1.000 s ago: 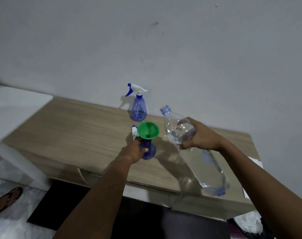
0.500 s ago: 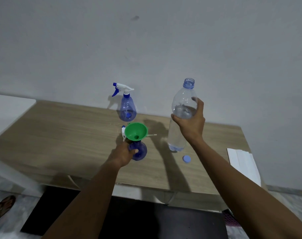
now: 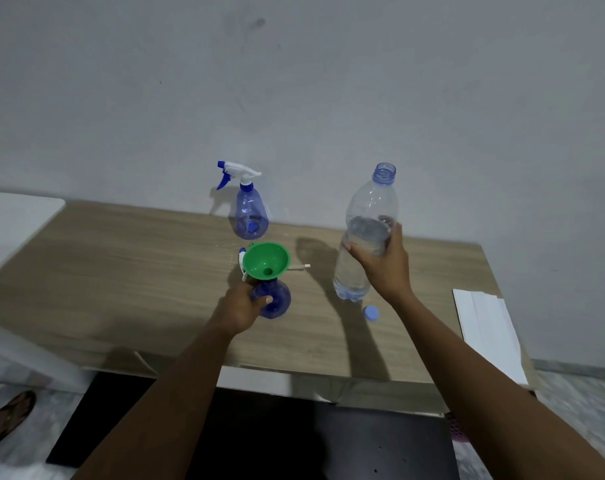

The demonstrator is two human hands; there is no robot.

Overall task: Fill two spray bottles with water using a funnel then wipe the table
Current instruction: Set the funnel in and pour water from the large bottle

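Observation:
A green funnel [image 3: 267, 260] sits in the neck of a blue spray bottle [image 3: 277, 299] on the wooden table [image 3: 121, 271]. My left hand [image 3: 240, 308] grips that bottle's round body. My right hand [image 3: 384, 265] holds a large clear water bottle [image 3: 368, 216], uncapped and upright, its base on the table to the right of the funnel. Its blue cap [image 3: 371, 312] lies just in front of it. The removed white sprayer head [image 3: 243, 261] with its tube lies behind the funnel. A second blue spray bottle [image 3: 250, 213], sprayer on, stands by the wall.
A white folded cloth or paper [image 3: 488, 334] lies at the table's right end. A white surface [image 3: 14, 220] adjoins the table on the left. A sandalled foot [image 3: 7, 417] shows on the floor at lower left, and a dark mat lies under the table.
The water bottle went from tilted toward the funnel to upright, and now stands on the table at the right. My left hand stayed on the spray bottle.

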